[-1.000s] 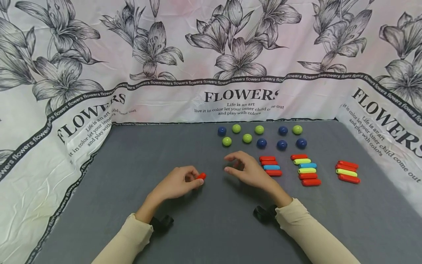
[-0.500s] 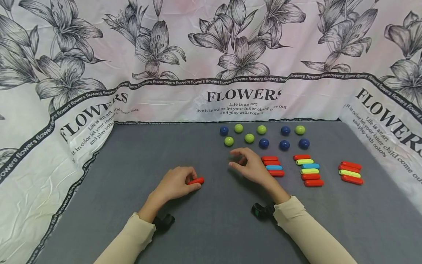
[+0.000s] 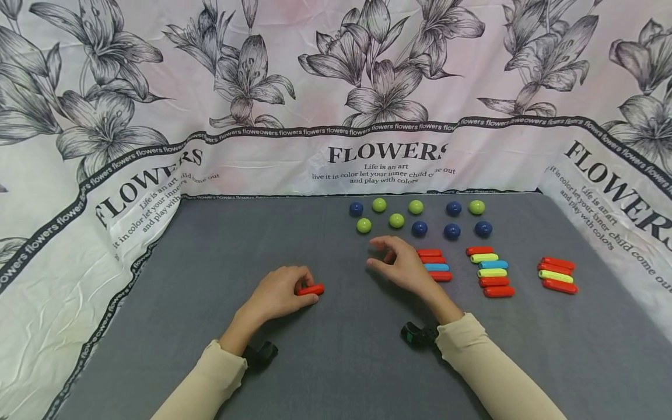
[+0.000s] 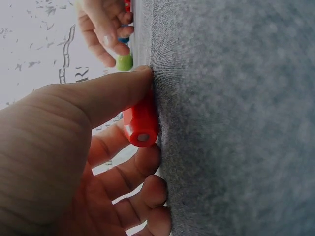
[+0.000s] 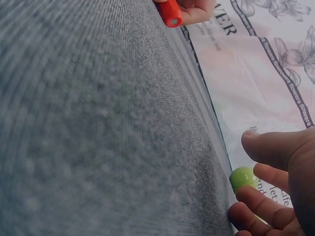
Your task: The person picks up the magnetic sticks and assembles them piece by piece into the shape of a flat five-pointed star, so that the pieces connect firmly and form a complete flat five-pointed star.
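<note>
My left hand (image 3: 278, 294) pinches a short red stick (image 3: 311, 289) between thumb and fingers, low at the grey cloth left of centre. In the left wrist view the red stick (image 4: 141, 123) shows a round end with a pale dot, and it lies against or very near the cloth. Right of it, my right hand (image 3: 400, 265) hovers with loosely bent fingers and holds nothing. The hand partly covers the left edge of a row of red and blue sticks (image 3: 437, 267). In the right wrist view, a green ball (image 5: 242, 178) appears beyond its fingers.
Green balls (image 3: 396, 220) and dark blue balls (image 3: 419, 228) stand in two loose rows at the back. Farther right lie a stack of red, yellow and blue sticks (image 3: 492, 273) and a smaller red and yellow group (image 3: 556, 275). A flower-printed cloth (image 3: 262, 157) hangs behind.
My left hand has lowered the red stick toward the cloth, and more of the stick's side shows. The right hand has shifted slightly to the right and away. The sticks and balls stay put.
</note>
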The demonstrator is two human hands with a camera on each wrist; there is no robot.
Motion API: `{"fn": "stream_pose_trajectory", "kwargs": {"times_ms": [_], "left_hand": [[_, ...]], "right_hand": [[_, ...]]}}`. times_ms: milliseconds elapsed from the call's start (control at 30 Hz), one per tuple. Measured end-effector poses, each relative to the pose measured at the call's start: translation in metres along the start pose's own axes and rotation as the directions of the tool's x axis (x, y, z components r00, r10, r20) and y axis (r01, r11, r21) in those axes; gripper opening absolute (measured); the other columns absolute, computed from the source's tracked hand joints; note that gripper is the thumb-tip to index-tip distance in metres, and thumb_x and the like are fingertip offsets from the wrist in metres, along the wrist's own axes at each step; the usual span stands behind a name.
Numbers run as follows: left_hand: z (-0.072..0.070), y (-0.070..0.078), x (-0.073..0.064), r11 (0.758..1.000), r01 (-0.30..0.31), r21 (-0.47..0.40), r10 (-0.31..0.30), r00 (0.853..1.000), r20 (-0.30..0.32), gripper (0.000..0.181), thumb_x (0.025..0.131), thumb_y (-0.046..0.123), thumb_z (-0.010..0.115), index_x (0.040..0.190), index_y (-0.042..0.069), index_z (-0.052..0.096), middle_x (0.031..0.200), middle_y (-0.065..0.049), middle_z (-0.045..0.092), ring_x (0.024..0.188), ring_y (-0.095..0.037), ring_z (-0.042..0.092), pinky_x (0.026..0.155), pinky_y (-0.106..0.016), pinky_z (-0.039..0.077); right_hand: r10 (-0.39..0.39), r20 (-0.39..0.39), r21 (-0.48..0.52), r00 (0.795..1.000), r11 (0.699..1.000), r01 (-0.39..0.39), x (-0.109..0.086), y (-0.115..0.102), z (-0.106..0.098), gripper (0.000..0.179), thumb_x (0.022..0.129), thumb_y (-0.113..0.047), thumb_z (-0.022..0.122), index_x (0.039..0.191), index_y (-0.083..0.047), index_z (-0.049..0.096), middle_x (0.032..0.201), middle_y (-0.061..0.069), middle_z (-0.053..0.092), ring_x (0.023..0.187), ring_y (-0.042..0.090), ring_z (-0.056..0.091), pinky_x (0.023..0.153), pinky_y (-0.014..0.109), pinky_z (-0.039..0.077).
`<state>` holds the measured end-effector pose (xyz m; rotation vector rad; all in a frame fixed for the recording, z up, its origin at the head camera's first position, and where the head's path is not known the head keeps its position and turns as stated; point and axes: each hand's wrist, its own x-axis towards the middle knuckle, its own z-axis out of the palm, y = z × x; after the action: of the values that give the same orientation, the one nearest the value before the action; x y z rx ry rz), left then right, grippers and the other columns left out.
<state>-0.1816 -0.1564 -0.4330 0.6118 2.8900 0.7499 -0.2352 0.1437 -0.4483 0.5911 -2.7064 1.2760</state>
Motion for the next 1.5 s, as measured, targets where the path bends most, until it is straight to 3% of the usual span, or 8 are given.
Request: {"fn": "stream_pose_trajectory", "kwargs": {"times_ms": [400,1500], "left_hand": [[0.001,-0.0008,-0.0007,1.0,-0.02,0.003,0.02,1.0,-0.005,0.024,0.088,0.037,0.08,0.098,0.019,0.067,0.067,0.007,0.052,0.056,-0.009,0.044,0.055,-0.024,0.034],[0.0,0.0013,-0.0014,1.0,-0.002,0.008,0.002,1.0,-0.003,0.024,0.086,0.038,0.081,0.098,0.022,0.067,0.068,0.008,0.052,0.062,-0.011,0.046,0.058,-0.027,0.036]], "right_hand": [[-0.026,0.03,-0.002,0.999,1.0,0.026,-0.0021,0.0007,0.0007,0.043,0.089,-0.018,0.08,0.128,-0.006,0.067,0.113,0.014,0.068,0.085,0.02,0.058,0.073,0.032,0.048],[-0.026,0.061,-0.028,0.998,0.999,0.028,-0.0045,0.0018,0.0033,0.039,0.089,-0.019,0.08,0.125,-0.009,0.07,0.112,0.01,0.068,0.09,0.021,0.057,0.08,0.036,0.047]]}}
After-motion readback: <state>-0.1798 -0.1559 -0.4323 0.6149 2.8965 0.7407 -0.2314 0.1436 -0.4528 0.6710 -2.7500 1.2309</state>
